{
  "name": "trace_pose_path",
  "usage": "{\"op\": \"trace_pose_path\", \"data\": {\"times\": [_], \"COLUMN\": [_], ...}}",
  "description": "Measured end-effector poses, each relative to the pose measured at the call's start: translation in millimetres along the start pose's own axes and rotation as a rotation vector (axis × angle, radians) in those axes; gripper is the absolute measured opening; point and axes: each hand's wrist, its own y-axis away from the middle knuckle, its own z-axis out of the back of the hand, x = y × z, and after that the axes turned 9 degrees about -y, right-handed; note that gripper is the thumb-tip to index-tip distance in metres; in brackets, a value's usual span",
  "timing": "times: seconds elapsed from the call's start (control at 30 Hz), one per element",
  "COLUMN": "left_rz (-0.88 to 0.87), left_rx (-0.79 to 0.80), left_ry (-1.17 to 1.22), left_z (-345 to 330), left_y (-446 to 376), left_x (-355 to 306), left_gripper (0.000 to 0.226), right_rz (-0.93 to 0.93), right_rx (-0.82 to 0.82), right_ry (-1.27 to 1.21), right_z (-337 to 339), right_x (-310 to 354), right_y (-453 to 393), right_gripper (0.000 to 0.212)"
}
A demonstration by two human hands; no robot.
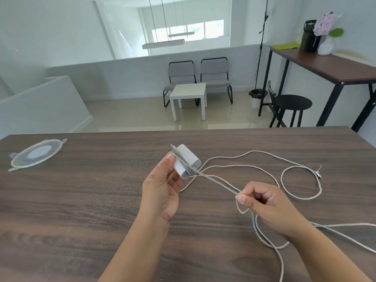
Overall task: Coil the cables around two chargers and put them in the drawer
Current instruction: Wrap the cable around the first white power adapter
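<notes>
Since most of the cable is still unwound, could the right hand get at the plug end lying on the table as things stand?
Probably yes: the plug end lies uncovered beyond the right hand, though that hand now pinches the cable.

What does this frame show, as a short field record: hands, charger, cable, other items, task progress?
left hand: left hand holds the white block charger above the dark wood-grain table
right hand: right hand pinches the white braided cable, pulled taut
charger: several turns wrapped
cable: most lies loose on the table
other: round clear plastic lid, far left
progress: coiling unfinished; no drawer or second charger visible
</notes>
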Motion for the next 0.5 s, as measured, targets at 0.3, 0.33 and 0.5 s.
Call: {"op": "trace_pose_path", "data": {"times": [0.3, 0.33, 0.5], "left_rz": [0.05, 0.058, 0.091], "left_rx": [0.15, 0.188, 0.447], "left_ry": [0.011, -0.008, -0.101], "left_z": [-2.3, -3.8, -1.1], "left_y": [12.4, 15.4, 17.2], "left_x": [-2.5, -2.7, 3.7], "left_gripper": [0.023, 0.022, 0.018], "right_rz": [0.025, 0.02, -0.013], "right_rx": [0.035, 0.031, 0.05], "right_ry": [-0.002, 0.015, 0.214], "right_z": [0.0, 0.4, -1.0], "right_x": [0.5, 1.3, 16.7], "right_y": [-18.8, -21.8, -43.4], "right_gripper": [0.015, 0.013, 0.01]}}
